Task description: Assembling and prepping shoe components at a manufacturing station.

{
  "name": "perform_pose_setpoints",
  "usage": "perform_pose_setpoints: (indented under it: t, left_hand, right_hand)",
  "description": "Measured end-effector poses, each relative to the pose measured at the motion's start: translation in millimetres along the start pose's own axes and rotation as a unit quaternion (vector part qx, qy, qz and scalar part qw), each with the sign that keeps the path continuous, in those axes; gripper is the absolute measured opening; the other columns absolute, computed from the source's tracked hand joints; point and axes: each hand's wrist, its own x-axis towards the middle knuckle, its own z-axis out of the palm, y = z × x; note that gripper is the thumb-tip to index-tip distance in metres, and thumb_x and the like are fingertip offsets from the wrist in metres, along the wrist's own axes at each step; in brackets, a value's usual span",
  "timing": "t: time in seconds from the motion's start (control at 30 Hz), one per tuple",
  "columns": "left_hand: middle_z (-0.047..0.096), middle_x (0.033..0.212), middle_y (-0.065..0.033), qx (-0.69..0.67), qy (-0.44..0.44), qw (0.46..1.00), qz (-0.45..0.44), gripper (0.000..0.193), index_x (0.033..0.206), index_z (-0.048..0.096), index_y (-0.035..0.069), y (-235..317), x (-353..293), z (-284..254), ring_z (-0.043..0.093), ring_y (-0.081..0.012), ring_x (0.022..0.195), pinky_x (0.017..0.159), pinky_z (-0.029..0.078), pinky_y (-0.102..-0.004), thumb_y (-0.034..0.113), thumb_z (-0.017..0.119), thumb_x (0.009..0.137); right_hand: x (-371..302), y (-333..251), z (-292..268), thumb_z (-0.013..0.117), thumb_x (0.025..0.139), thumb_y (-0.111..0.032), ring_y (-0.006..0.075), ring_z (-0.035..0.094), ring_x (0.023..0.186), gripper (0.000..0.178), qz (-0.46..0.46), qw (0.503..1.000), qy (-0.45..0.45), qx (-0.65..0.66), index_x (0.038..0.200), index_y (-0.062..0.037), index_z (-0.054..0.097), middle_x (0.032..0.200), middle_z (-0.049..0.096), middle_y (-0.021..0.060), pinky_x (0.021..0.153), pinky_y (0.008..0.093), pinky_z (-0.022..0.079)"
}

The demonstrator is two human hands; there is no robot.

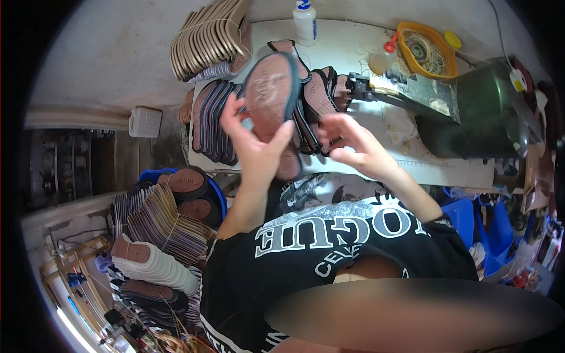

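Observation:
An insole (269, 88) with a pinkish-brown face and a dark rim is gripped by my left hand (259, 144), thumb on its face and fingers at its far edge. It is held tilted above the work table (353, 56). To the right, my right hand (359, 144) has its fingers apart and slightly blurred, beside a loose pile of similar dark-edged insoles (321, 97). Whether its fingertips touch the pile I cannot tell. Left of the held piece stands a neat row of dark-edged insoles (212, 126), partly behind my left fingers.
A sewing machine (412, 94) and a dark green bin (477, 112) occupy the right. Farther back are a white bottle (305, 23), a red-tipped bottle (384, 56) and an orange basket (432, 65). Bundled tan pieces (209, 38) stand back left; more bundles (165, 226) lie lower left.

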Motion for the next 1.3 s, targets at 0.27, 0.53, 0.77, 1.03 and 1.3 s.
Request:
perform_pose_setpoints:
  t: [0.27, 0.53, 0.77, 1.03, 1.3]
  left_hand:
    - [0.057, 0.116, -0.0149, -0.388, -0.131, 0.883, -0.228, 0.053, 0.126, 0.044, -0.005, 38.4, 37.9, 46.7, 0.060, -0.0208, 0.103, 0.091, 0.048, -0.0336, 0.005, 0.071, 0.081]
    - [0.065, 0.102, -0.0111, -0.451, -0.251, 0.797, -0.314, 0.037, 0.116, 0.054, -0.005, 49.6, 52.0, 84.0, 0.065, -0.0163, 0.087, 0.078, 0.053, -0.0277, 0.012, 0.065, 0.085]
    - [0.066, 0.097, -0.0118, -0.380, -0.258, 0.861, -0.220, 0.033, 0.110, 0.058, -0.006, 60.0, 57.5, 94.3, 0.065, -0.0153, 0.084, 0.079, 0.051, -0.0266, 0.010, 0.065, 0.083]
    - [0.065, 0.101, -0.0100, -0.307, -0.129, 0.931, -0.147, 0.026, 0.109, 0.058, -0.004, 43.6, 51.1, 109.2, 0.063, -0.0138, 0.090, 0.082, 0.050, -0.0272, 0.006, 0.065, 0.086]
    - [0.066, 0.102, -0.0067, -0.354, -0.122, 0.898, -0.231, 0.024, 0.111, 0.059, -0.001, 18.4, 61.5, 119.5, 0.063, -0.0120, 0.090, 0.083, 0.049, -0.0257, 0.004, 0.064, 0.088]
  right_hand:
    - [18.6, -26.1, -15.1, 0.066, 0.087, -0.017, 0.0059, 0.055, 0.082, 0.026, -0.004, 0.998, 0.045, 0.032, 0.105, -0.0003, 0.059, 0.091, 0.061, 0.0029, 0.073, 0.0219, 0.047]
    - [21.2, -4.9, -44.6, 0.068, 0.084, -0.012, 0.0134, 0.063, 0.073, 0.025, -0.005, 0.950, 0.004, 0.313, 0.105, 0.0017, 0.062, 0.089, 0.066, 0.0094, 0.067, 0.0257, 0.053]
    - [22.4, -30.7, -65.4, 0.074, 0.079, -0.014, 0.0152, 0.065, 0.064, 0.022, 0.087, 0.962, -0.012, 0.257, 0.088, 0.0053, 0.066, 0.075, 0.066, 0.0094, 0.058, 0.0228, 0.051]
    - [20.3, -49.8, -65.9, 0.068, 0.086, -0.015, 0.0063, 0.057, 0.064, 0.016, 0.112, 0.982, 0.080, 0.125, 0.088, 0.0001, 0.069, 0.075, 0.065, 0.0024, 0.058, 0.0191, 0.045]
    - [-6.6, -19.9, -55.8, 0.060, 0.093, -0.023, 0.0082, 0.062, 0.077, 0.026, 0.219, 0.963, 0.003, 0.156, 0.100, 0.0014, 0.066, 0.088, 0.067, 0.0031, 0.066, 0.0228, 0.051]
